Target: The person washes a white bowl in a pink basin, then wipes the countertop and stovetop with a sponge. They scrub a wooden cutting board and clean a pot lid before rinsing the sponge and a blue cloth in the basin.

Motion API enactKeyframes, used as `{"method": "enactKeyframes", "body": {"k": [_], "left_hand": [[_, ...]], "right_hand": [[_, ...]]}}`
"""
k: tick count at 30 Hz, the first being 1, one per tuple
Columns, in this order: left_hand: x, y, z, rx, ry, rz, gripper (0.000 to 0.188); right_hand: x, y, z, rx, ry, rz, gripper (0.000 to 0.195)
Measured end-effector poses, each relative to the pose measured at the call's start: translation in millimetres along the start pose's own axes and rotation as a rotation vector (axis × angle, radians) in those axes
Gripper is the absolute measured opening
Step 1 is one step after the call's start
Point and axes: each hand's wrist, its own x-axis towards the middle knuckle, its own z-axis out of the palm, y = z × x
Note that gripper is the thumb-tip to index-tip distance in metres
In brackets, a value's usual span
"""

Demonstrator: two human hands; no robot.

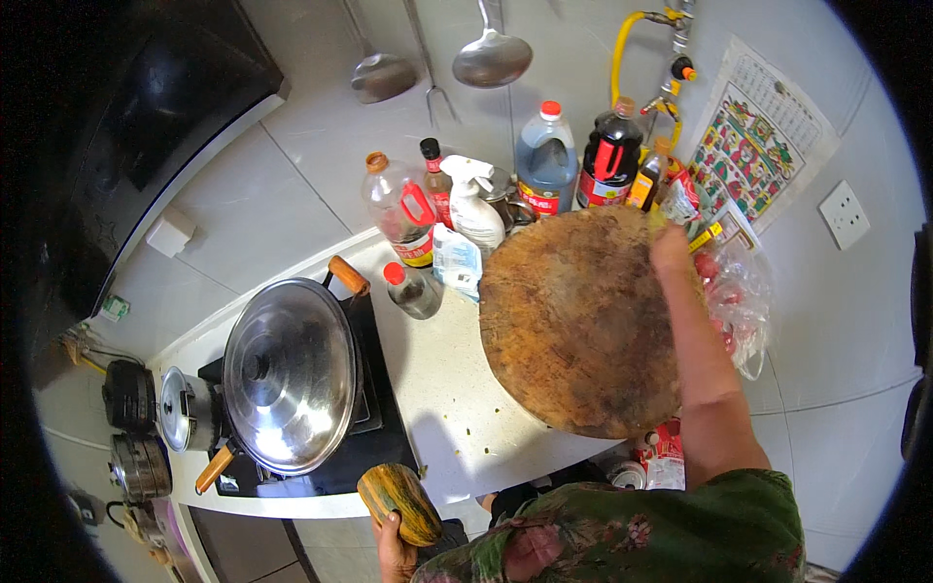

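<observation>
My left hand holds an orange-and-green striped squash at the near edge of the counter, thumb along its side. My right arm reaches across the right side of a round wooden chopping block with a dark, stained face. At the block's far right rim is my right hand, blurred. A small yellowish patch shows by its fingers, but I cannot tell whether it holds anything. Beside that hand lie a clear plastic bag with red items inside and a red-and-white packet.
A lidded wok with wooden handles sits on the black stove. Sauce bottles and a white spray bottle crowd the wall side. A small red-capped bottle stands nearer. Green scraps dot the pale counter. Ladles hang above.
</observation>
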Motion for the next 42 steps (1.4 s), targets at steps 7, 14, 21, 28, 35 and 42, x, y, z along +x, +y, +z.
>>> {"method": "enactKeyframes", "body": {"k": [7, 14, 21, 28, 35, 42], "left_hand": [[-7.0, -9.2, -5.8, -0.038, 0.02, -0.011, 0.069], [7.8, -2.0, 11.6, -0.078, 0.018, -0.005, 0.07], [-7.5, -4.3, -17.5, -0.176, 0.037, 0.022, 0.07], [-26.1, -15.6, -35.5, -0.224, 0.119, -0.044, 0.07], [-23.8, 3.7, -25.8, -0.126, 0.073, -0.032, 0.07], [-36.8, 11.8, -35.9, -0.11, 0.027, -0.029, 0.07]], "right_hand": [[-81.3, -65.5, 68.4, -0.064, -0.204, -0.443, 0.021], [-255.8, -168.2, 66.3, 0.203, -0.885, -0.733, 0.024], [-27.0, -95.7, 63.0, -0.023, -0.185, -0.202, 0.026], [-100.8, -120.0, 100.5, 0.053, -0.298, -0.532, 0.033], [-232.5, -171.2, 51.0, 0.135, -0.735, -0.956, 0.031], [-165.6, -181.6, 71.1, 0.032, -0.483, -0.54, 0.026]]}}
